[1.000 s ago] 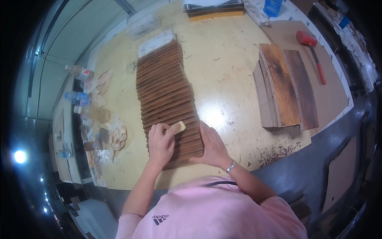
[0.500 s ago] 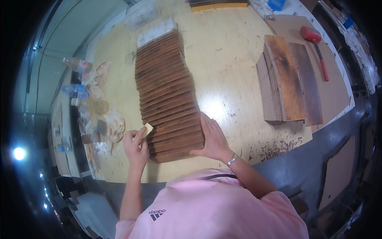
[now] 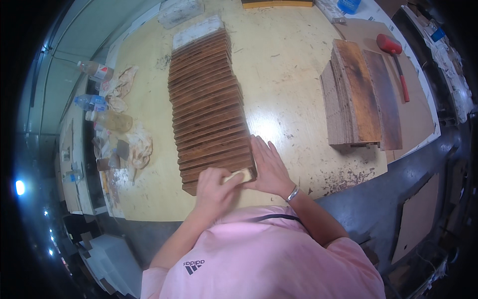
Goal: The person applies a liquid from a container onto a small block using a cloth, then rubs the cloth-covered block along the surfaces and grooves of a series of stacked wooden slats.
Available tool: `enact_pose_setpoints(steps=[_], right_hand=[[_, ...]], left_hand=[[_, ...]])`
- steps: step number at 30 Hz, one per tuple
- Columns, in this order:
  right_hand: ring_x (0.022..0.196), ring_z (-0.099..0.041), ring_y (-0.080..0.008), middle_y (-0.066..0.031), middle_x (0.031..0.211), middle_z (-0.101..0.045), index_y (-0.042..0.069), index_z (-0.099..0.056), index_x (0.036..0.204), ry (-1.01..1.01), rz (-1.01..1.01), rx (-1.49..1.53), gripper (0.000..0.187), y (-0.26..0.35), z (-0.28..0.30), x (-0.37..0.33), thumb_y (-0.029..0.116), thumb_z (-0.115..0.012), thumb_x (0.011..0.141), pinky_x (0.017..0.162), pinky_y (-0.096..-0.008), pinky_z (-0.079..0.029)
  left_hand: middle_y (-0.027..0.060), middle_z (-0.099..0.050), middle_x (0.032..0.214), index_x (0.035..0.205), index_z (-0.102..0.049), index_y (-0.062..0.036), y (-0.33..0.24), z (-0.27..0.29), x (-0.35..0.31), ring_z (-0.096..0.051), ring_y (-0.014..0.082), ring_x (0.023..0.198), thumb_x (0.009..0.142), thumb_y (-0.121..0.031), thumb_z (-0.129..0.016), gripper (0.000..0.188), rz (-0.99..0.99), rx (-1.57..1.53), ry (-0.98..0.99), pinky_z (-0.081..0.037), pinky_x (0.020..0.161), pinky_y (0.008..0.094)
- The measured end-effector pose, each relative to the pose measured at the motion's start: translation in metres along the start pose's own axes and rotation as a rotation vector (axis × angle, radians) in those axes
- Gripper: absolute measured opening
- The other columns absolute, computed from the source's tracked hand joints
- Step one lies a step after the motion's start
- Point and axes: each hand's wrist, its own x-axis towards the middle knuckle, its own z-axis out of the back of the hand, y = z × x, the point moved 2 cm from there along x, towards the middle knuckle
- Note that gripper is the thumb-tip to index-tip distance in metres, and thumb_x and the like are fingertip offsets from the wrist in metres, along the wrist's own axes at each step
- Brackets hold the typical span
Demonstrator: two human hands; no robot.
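A long row of brown wooden boards point(image 3: 209, 109) lies overlapped like steps on the pale table, running away from me. At its near end my left hand point(image 3: 215, 188) grips a small cream-coloured block point(image 3: 240, 177), perhaps a sponge, pressed along the closest board near its right corner. The block's left part is hidden by my fingers. My right hand point(image 3: 271, 167) rests flat against the right side of the row, fingers stretched forward and thumb toward the near corner. A whitish block point(image 3: 198, 31) stands at the row's far end.
Stacked boards point(image 3: 351, 94) and a red mallet point(image 3: 389, 45) are on the right. Along the left edge lie bottles point(image 3: 113, 121) and crumpled cloths point(image 3: 139, 147). Another whitish block point(image 3: 180, 12) sits at the far left. The table's near edge point(image 3: 164, 221) is close to my body.
My left hand has moved right with the cream block, from the row's left side to the near board's right corner. My right hand stays at the right side.
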Motion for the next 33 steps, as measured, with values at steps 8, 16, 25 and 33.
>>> enact_pose_setpoints(steps=[8,16,25,33], right_hand=[[0.155,-0.022,-0.038,-0.0282,0.163,-0.026,-0.011,-0.018,0.156,0.047,-0.006,-0.053,0.128,0.001,0.004,0.001,0.045,-0.09,0.067,0.128,-0.0483,-0.017],[0.155,-0.022,-0.038,-0.0281,0.163,-0.025,-0.008,-0.01,0.159,0.059,-0.019,-0.061,0.137,-0.001,0.001,0.0,0.047,-0.091,0.064,0.128,-0.0491,-0.014],[0.155,-0.022,-0.0368,-0.0259,0.165,-0.025,-0.005,-0.009,0.161,0.063,-0.019,-0.07,0.136,-0.001,0.0,0.0,0.05,-0.09,0.066,0.128,-0.0484,-0.015],[0.155,-0.023,-0.0366,-0.0259,0.164,-0.026,-0.008,-0.013,0.159,0.063,-0.002,-0.075,0.133,-0.003,0.001,-0.001,0.052,-0.089,0.067,0.127,-0.049,-0.018]], left_hand=[[0.0096,-0.061,0.097,0.114,-0.072,-0.0123,0.068,0.061,-0.1,-0.058,0.0296,0.089,0.068,0.005,-0.069,0.049,0.2,0.215,-0.036,-0.046,0.079,0.0426],[0.0118,-0.061,0.094,0.117,-0.072,-0.0068,0.083,0.064,-0.02,-0.06,0.0294,0.087,0.074,0.004,-0.072,0.044,0.276,0.134,-0.302,-0.05,0.076,0.0393],[0.0107,-0.063,0.096,0.117,-0.071,-0.0121,0.075,-0.011,0.137,-0.065,0.0303,0.087,0.085,-0.012,-0.075,0.032,0.154,0.066,-0.223,-0.054,0.073,0.0401],[0.0102,-0.065,0.09,0.112,-0.073,-0.0116,0.142,0.017,0.063,-0.067,0.03,0.078,0.082,-0.01,-0.075,0.03,0.368,0.184,-0.307,-0.055,0.068,0.0403]])
